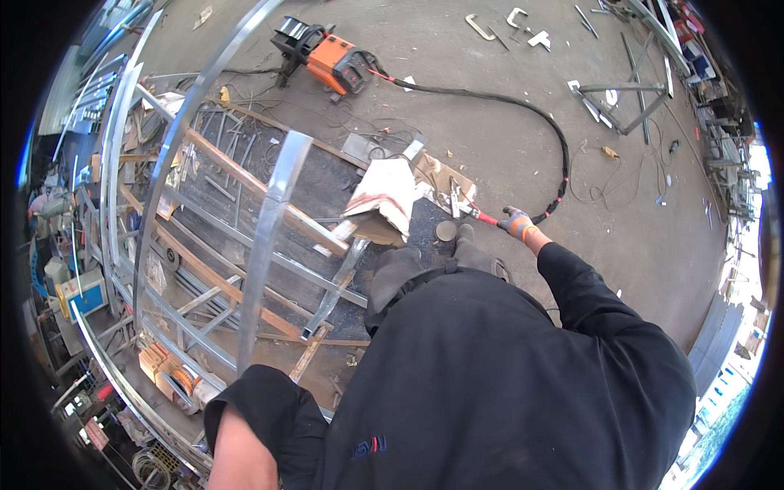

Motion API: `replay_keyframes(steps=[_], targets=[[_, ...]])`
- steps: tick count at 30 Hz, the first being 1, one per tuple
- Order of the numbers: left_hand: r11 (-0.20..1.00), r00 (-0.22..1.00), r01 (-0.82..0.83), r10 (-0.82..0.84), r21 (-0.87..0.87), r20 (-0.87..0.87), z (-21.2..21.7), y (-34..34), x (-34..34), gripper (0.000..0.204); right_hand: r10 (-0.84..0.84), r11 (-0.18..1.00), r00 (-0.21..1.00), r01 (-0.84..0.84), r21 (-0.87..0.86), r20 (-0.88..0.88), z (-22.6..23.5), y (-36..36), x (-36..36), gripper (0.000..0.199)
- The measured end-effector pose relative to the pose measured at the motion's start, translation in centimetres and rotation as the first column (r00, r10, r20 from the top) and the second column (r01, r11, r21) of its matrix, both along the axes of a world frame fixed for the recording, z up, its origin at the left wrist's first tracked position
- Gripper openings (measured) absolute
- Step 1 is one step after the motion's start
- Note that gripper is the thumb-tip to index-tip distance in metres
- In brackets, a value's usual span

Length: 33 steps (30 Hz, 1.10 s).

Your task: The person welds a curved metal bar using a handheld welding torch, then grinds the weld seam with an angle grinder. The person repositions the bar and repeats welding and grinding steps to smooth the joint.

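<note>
My right hand [518, 222], in a grey glove with an orange cuff, is closed round the rear of a welding torch [487, 218] with a red handle. Its black cable [523, 100] loops across the floor from an orange and black welding machine [333, 64]. Beside the torch's front lie metal clamps [456, 194] on a piece of brown cardboard [441, 173]. Left of these, a stained white sheet [385, 192] is draped over the end of metal tubing. My left arm [242, 453] bends out past the lower edge, so my left hand is not visible.
A large frame of curved and straight metal tubes [273, 216] fills the left side. C-clamps [480, 27] and a triangular metal frame [625, 106] lie on the floor. A small round disc [446, 231] is by my boots [465, 245]. Loose wires [608, 184] lie at right.
</note>
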<state>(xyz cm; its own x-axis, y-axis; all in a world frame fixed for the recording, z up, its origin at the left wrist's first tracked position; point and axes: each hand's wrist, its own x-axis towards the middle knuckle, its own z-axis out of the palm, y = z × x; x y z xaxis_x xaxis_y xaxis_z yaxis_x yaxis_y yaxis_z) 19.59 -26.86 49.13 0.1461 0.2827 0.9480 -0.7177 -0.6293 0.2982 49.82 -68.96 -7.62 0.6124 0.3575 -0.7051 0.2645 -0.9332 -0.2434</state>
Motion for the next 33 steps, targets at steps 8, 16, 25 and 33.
replay_keyframes(steps=[8, 16, 25, 33], targets=[[0.603, 0.703, -0.707, 0.539, -0.370, -0.465, -20.5, 16.6, -13.3, 0.065, 0.011, 0.970, 0.994, 0.016, 0.244, -0.105, -1.7, 24.7, -4.2, 0.076], [0.309, -0.144, -0.935, 0.127, 0.177, -0.981, -49.5, 23.3, -24.5, 0.054, 0.334, 0.871, 0.941, -0.286, 0.400, -0.054, -21.9, 50.8, -7.9, 0.073], [0.559, -0.573, -0.482, 0.381, 0.674, -0.725, -50.2, 23.4, -25.9, 0.050, 0.361, 0.919, 0.852, -0.394, -0.012, -0.379, -52.0, 61.9, -17.2, 0.054], [0.529, -0.402, -0.754, 0.097, 0.390, -0.910, -49.8, 23.9, -24.7, 0.041, 0.601, 0.612, 0.628, -0.759, -0.221, -0.494, -59.3, 60.4, -19.7, 0.054]])
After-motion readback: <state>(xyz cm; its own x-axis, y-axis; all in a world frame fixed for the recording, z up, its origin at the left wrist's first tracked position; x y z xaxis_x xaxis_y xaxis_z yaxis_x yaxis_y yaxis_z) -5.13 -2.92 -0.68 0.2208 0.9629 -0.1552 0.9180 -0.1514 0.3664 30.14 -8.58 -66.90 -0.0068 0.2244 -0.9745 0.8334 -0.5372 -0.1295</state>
